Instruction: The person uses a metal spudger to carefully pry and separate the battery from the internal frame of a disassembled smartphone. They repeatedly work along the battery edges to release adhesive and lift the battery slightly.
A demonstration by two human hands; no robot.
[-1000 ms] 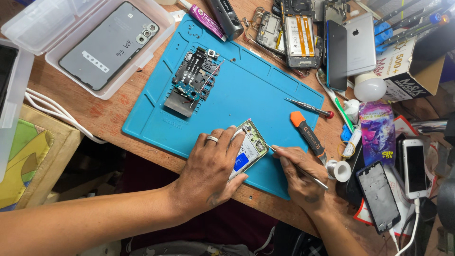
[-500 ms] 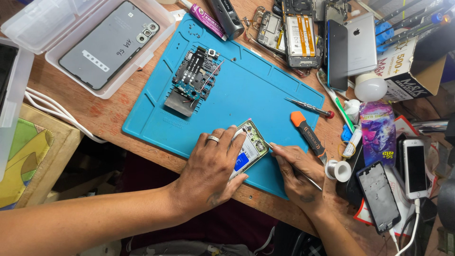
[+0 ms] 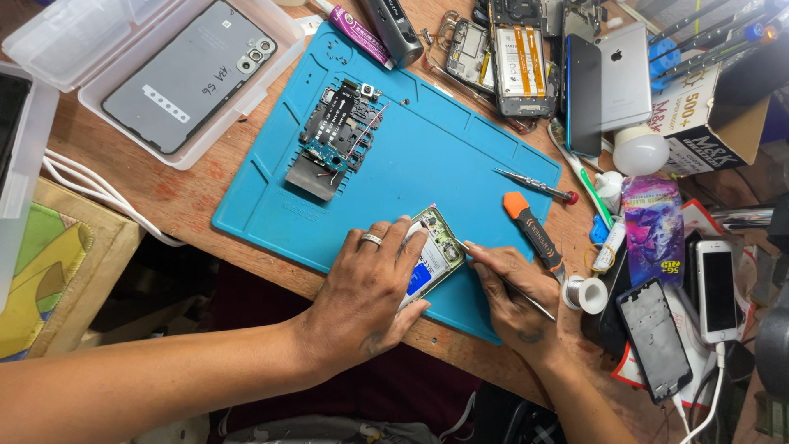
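Note:
An opened phone (image 3: 437, 249) with its inner parts exposed lies near the front edge of a blue work mat (image 3: 444, 156). My left hand (image 3: 366, 288) covers its lower half and presses it flat, a ring on one finger. My right hand (image 3: 514, 296) grips a thin metal tool (image 3: 526, 293), whose tip touches the phone's right edge near the top.
A circuit board assembly (image 3: 335, 136) lies on the mat's left part. An orange-and-black tool (image 3: 534, 234) and a small screwdriver (image 3: 534, 185) lie to the right. A grey phone back rests in a clear lid (image 3: 193, 74). Several phones and parts crowd the back and right.
My right hand has shifted slightly, keeping the tool tip at the phone's edge. The left hand has stayed on the phone.

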